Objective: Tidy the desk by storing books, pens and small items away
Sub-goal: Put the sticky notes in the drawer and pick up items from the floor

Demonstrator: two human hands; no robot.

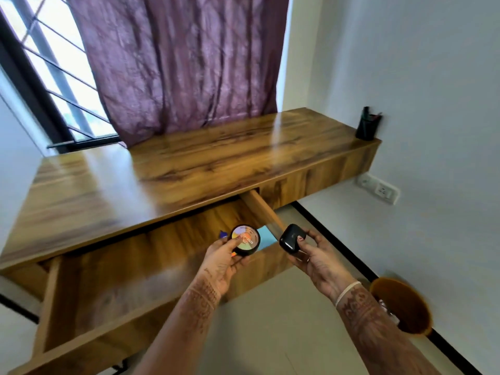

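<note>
round colour-wheel tin (245, 240) | glossy black case (292, 238) | both over open drawer (121, 288)

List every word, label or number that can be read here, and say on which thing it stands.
No text can be read.
On the tin in the left hand: coloured print, too blurred.
On the black case in the right hand: a small pale mark, too small.
</note>
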